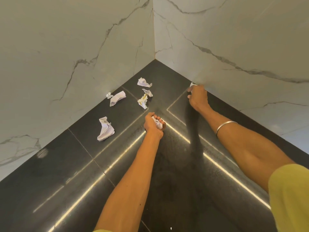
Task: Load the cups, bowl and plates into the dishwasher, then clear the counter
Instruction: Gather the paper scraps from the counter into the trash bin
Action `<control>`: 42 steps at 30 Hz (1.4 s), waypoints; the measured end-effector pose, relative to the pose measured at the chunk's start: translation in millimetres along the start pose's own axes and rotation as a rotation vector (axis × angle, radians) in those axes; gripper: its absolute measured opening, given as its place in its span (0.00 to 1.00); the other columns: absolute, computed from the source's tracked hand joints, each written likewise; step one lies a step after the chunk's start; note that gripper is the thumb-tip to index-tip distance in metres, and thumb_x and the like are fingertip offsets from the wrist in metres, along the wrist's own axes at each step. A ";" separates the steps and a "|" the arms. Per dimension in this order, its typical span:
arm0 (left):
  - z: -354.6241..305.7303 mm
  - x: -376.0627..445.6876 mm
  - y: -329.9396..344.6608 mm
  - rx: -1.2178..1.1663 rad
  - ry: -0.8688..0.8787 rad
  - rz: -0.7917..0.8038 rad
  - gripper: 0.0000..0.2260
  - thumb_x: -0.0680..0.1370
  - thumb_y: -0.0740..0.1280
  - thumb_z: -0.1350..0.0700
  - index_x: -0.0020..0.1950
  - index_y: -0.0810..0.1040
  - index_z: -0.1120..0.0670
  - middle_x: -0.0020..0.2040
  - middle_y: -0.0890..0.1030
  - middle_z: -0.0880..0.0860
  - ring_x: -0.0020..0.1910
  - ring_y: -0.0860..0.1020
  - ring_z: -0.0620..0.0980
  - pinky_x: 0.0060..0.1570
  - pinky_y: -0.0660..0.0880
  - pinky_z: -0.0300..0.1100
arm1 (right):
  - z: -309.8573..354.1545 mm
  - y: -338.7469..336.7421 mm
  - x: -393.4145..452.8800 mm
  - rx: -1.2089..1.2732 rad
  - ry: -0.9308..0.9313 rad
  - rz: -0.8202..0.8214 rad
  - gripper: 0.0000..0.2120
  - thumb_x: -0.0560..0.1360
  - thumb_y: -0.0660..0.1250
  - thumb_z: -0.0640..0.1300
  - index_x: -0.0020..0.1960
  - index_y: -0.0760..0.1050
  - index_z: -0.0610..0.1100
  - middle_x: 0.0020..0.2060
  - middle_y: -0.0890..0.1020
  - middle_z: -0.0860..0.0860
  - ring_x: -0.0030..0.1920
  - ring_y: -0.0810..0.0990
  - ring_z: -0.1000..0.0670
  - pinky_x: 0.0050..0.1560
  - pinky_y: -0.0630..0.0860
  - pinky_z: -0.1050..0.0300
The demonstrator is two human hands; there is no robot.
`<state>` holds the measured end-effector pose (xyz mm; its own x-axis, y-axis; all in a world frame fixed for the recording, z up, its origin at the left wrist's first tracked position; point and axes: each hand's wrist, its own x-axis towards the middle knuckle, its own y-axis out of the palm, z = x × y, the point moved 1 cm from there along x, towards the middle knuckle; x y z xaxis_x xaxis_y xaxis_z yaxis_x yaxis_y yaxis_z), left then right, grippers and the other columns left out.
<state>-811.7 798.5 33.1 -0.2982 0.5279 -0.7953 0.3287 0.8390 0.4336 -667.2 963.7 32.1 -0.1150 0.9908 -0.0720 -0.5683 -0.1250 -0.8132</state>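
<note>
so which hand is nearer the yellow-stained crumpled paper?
Left. The left hand, gripping a paper wad, sits just below the yellow-stained paper. The right hand is farther off to its right by the wall, pinching another scrap.

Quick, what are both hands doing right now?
Left hand: closed around a crumpled white paper ball.
Right hand: closed, pinching a small white paper scrap by the marble wall.

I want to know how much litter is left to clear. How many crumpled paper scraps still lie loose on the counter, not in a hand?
6: small scrap and larger one by the left wall, three near the corner, one nearer. Each hand holds more.
</note>
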 end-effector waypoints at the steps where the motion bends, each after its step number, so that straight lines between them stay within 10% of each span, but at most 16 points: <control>1: -0.1 0.0 -2.4 0.001 -0.006 0.013 0.13 0.75 0.63 0.59 0.30 0.68 0.55 0.25 0.70 0.50 0.20 0.67 0.45 0.20 0.65 0.33 | -0.7 2.2 -8.3 0.004 -0.026 -0.012 0.11 0.75 0.62 0.34 0.55 0.78 0.40 0.50 0.79 0.46 0.54 0.78 0.41 0.50 0.73 0.54; 10: -1.3 -4.5 -11.4 0.004 -0.019 0.071 0.14 0.76 0.63 0.58 0.30 0.69 0.54 0.25 0.70 0.49 0.20 0.67 0.44 0.19 0.65 0.33 | 10.9 -0.5 -30.0 -0.081 -0.121 -0.362 0.19 0.75 0.68 0.39 0.64 0.72 0.48 0.61 0.73 0.45 0.58 0.72 0.44 0.54 0.73 0.52; 14: -1.3 -4.0 -8.9 0.009 -0.016 0.063 0.14 0.76 0.63 0.58 0.30 0.69 0.54 0.26 0.70 0.49 0.21 0.67 0.44 0.19 0.65 0.34 | 4.1 -0.2 -2.1 -0.071 -0.065 -0.098 0.22 0.76 0.68 0.41 0.69 0.70 0.47 0.66 0.70 0.43 0.64 0.71 0.39 0.64 0.73 0.45; 20: -1.9 -3.5 -9.9 -0.010 -0.002 0.076 0.13 0.76 0.62 0.58 0.30 0.69 0.54 0.26 0.70 0.50 0.21 0.68 0.44 0.19 0.65 0.34 | 2.3 2.8 -14.8 0.085 -0.062 -0.105 0.08 0.75 0.68 0.33 0.45 0.81 0.45 0.48 0.81 0.46 0.52 0.80 0.46 0.53 0.77 0.57; 30: -10.0 -14.2 -29.6 -0.134 0.070 0.102 0.12 0.79 0.60 0.54 0.36 0.73 0.54 0.30 0.75 0.50 0.23 0.74 0.46 0.23 0.69 0.35 | 90.7 21.5 -129.3 0.384 -0.290 0.251 0.10 0.69 0.77 0.45 0.51 0.85 0.50 0.45 0.86 0.53 0.40 0.80 0.67 0.44 0.74 0.72; 35: -17.3 -20.8 -47.3 -0.325 0.097 0.152 0.20 0.78 0.60 0.50 0.29 0.76 0.56 0.25 0.77 0.51 0.24 0.77 0.49 0.34 0.74 0.41 | 109.3 45.9 -170.7 0.162 -0.435 0.420 0.09 0.75 0.68 0.41 0.50 0.86 0.47 0.46 0.84 0.48 0.48 0.82 0.51 0.47 0.76 0.59; 42: -23.9 -49.6 -91.0 -0.286 0.130 0.175 0.15 0.77 0.65 0.46 0.36 0.78 0.55 0.26 0.78 0.51 0.26 0.78 0.48 0.31 0.76 0.38 | 133.7 58.3 -201.0 0.148 -0.362 0.416 0.15 0.65 0.75 0.37 0.47 0.80 0.52 0.34 0.84 0.56 0.37 0.82 0.60 0.43 0.81 0.58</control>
<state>-848.2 699.1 43.3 -0.3770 0.6638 -0.6460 0.1259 0.7277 0.6742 -786.2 750.2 76.4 -0.6104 0.7787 -0.1450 -0.5206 -0.5324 -0.6675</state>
